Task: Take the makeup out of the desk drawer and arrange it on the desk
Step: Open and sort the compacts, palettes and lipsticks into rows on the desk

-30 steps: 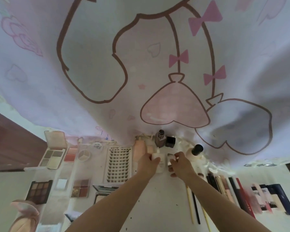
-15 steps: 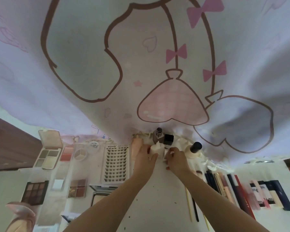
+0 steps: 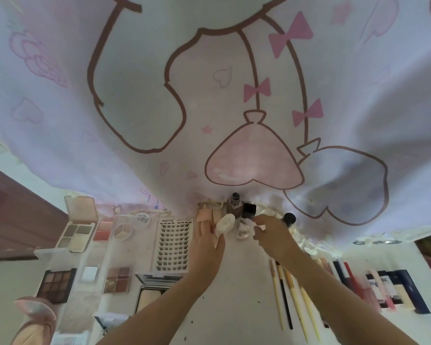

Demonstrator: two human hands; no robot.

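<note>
Bare desk (image 3: 244, 290) lies between the two forearms, a lane running up to the back edge. To its left the lash tray (image 3: 173, 245) and the palettes (image 3: 57, 286) crowd the surface; to its right lie the brushes (image 3: 288, 295). At the back, bottles (image 3: 235, 207) stand close together, and the hanging cloth (image 3: 209, 95) droops over them, closing off the room above.

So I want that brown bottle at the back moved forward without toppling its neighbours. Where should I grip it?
Take the brown bottle by its narrow cap and neck, coming straight down from above. It stands upright, and the black cube jar crowds its right side, leaving the top freest.
</note>
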